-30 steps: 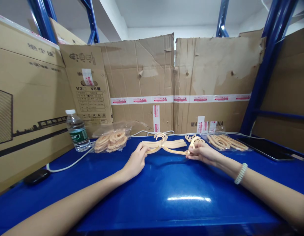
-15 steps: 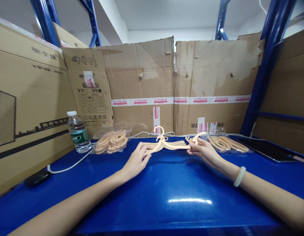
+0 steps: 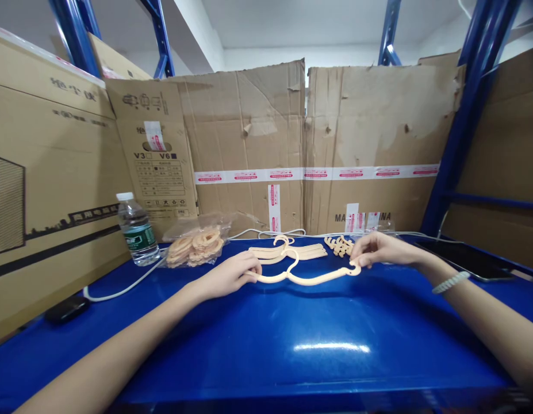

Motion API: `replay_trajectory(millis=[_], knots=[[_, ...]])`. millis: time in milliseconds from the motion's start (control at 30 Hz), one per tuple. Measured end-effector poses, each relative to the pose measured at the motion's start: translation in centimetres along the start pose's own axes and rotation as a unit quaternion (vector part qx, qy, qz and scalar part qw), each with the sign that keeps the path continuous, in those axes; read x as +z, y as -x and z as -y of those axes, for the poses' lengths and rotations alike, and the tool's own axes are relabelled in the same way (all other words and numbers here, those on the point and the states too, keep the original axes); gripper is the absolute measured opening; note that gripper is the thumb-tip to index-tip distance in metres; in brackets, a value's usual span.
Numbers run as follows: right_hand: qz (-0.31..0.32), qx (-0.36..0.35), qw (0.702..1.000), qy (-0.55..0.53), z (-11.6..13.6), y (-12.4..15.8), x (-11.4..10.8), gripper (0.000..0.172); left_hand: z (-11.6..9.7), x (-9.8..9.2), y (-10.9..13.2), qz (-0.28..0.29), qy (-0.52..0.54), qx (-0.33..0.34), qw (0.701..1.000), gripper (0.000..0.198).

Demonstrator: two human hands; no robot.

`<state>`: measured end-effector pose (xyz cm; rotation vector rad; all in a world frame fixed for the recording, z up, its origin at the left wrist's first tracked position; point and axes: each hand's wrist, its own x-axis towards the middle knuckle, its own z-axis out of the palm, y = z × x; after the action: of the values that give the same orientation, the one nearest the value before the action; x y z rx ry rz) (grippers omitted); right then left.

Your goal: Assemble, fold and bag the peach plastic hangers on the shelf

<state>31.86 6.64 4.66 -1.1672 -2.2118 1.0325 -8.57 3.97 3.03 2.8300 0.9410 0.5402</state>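
Observation:
A cream clothes hanger point(image 3: 315, 281) is held low over the blue tabletop, its hook leaning back and to the right. My left hand point(image 3: 232, 273) is closed on the hanger's left end. At its right end, my right hand point(image 3: 376, 250) pinches a small curved hook piece point(image 3: 356, 268), which meets the hanger's arm there; whether it is fastened I cannot tell. Behind lie several similar cream hangers point(image 3: 307, 252) in a stack. Several small cream hook pieces point(image 3: 338, 246) lie in a pile just left of my right hand.
A clear bag of cream ring-like pieces point(image 3: 196, 247) and a water bottle point(image 3: 139, 233) stand at the left. A black device point(image 3: 66, 309) with a white cable point(image 3: 119, 296) lies nearer. A dark tablet-like object point(image 3: 467, 261) lies right. Cardboard point(image 3: 249, 138) walls the back.
The hanger has come nearer and lower, away from the stack. My right hand has moved right, and its fingers now pinch a small hook piece at the hanger's right end.

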Motion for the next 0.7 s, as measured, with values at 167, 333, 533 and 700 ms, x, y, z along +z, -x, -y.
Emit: replay_trajectory(millis=[167, 333, 533, 700], knots=[[0.069, 0.027, 0.992, 0.103, 0.0, -0.6, 1.5, 0.029, -0.2, 0.6, -0.2, 0.039, 0.009, -0.023, 0.999, 0.006], [0.065, 0.044, 0.983, 0.164, 0.1, -0.3, 1.5, 0.022, 0.3, 0.5, -0.1, 0.040, 0.003, -0.026, 0.999, 0.008], [0.123, 0.063, 0.977, 0.164, 0.6, 0.4, 1.1, 0.027, 0.4, 0.4, 0.1, 0.044, 0.001, -0.013, 0.999, 0.013], [0.104, 0.031, 0.969, 0.222, 0.6, 0.4, 1.3, 0.032, 0.1, 0.1, 0.2, 0.047, -0.005, -0.006, 0.999, 0.015]])
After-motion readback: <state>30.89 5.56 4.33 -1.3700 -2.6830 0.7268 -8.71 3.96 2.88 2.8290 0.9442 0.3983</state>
